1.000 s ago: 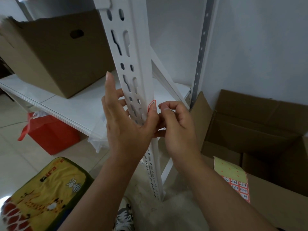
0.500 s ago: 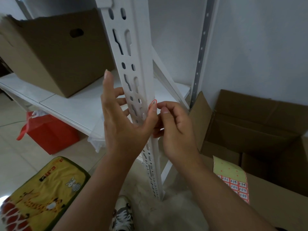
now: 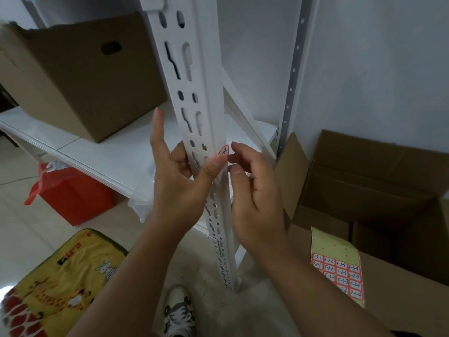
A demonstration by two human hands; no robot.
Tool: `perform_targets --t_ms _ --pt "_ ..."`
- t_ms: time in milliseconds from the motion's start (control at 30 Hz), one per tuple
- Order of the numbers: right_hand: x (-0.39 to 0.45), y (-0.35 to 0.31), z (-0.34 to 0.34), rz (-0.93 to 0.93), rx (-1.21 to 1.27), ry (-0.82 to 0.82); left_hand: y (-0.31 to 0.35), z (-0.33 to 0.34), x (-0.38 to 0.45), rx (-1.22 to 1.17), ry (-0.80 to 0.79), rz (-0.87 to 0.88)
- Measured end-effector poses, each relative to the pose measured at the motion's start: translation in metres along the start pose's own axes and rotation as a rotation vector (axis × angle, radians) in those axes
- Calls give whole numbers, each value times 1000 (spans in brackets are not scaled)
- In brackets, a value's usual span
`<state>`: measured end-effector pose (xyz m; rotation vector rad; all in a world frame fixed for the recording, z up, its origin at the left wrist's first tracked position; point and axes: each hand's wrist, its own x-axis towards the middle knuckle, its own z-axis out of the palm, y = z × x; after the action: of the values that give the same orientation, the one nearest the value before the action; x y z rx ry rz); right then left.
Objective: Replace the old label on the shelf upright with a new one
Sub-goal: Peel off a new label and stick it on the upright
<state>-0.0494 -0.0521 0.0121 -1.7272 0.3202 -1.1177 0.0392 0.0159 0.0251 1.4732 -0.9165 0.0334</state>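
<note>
So we're pressing the left hand [image 3: 178,181] thumb on the red-edged label [image 3: 223,150] at the upright's [image 3: 194,93] right edge; right hand [image 3: 255,190] hovering loose at 3 o'clock. Thin, floppy sticker, probably best peeled from a corner.

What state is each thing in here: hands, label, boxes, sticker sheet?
Left hand: thumb presses the label, forefinger straight.
Right hand: fingers loosely curled beside the label, holding nothing.
Small red-bordered label: on the white slotted shelf upright, partly under the thumb.
Brown cardboard box on the shelf: top open.
Brown cardboard box on the floor: flaps open.
Red-and-green sticker sheet: lying on a flap, partly used.
</note>
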Motion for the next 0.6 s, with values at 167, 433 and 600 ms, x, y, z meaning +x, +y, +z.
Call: perform_targets --t_ms 167,433,600 --pt "-5 3 0 -64 -36 -22 -5 -3 0 -149 20 -3" --pt "-8 2 3 3 -10 -87 -5 2 -2 -170 66 -84" --pt "-7 -3 1 133 131 -140 -2 5 -4 -142 86 -93"
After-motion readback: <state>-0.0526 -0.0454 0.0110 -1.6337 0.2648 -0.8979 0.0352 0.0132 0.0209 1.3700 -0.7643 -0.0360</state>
